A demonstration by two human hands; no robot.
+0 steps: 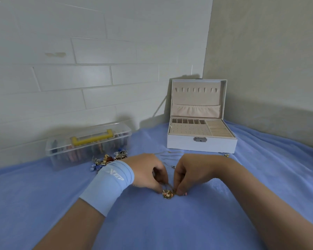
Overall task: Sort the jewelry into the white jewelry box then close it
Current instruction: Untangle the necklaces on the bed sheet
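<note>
The white jewelry box (201,143) stands open at the back right, its lid upright and its beige trays bare. My left hand (146,172) and my right hand (190,174) meet low over the blue cloth, fingers curled, both pinching a small gold pendant piece (168,193) with a thin chain that runs up between them. A heap of mixed jewelry (108,159) lies behind my left wrist. Thin chains (167,156) and a small charm (173,166) lie between my hands and the box.
A clear plastic case with a yellow handle (89,143) sits at the back left against the tiled wall. A small gold piece (226,155) lies right of my right wrist. The blue cloth (170,222) covers the whole surface; walls close in behind and to the right.
</note>
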